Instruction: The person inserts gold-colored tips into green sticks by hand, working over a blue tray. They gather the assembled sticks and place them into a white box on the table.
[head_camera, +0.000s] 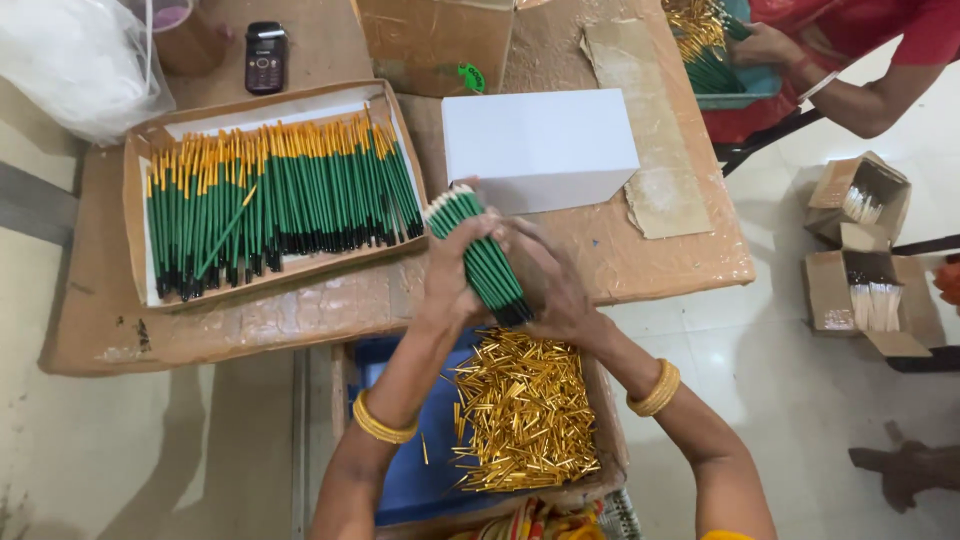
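Over the near edge of the tabletop (300, 320), a bundle of green sticks (478, 255) sits clamped between both hands: left hand (452, 268) wrapped round its side, right hand (550, 285) closed against the other. Just below, a heap of gold tubes (525, 410) fills a box. Just beyond stands a white box (538, 145); left, a tray of green sticks (275, 190).

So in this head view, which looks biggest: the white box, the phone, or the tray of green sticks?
Largest to smallest as they look:
1. Tray of green sticks
2. White box
3. Phone
The phone lies farthest from the camera, but the gaps are plain.
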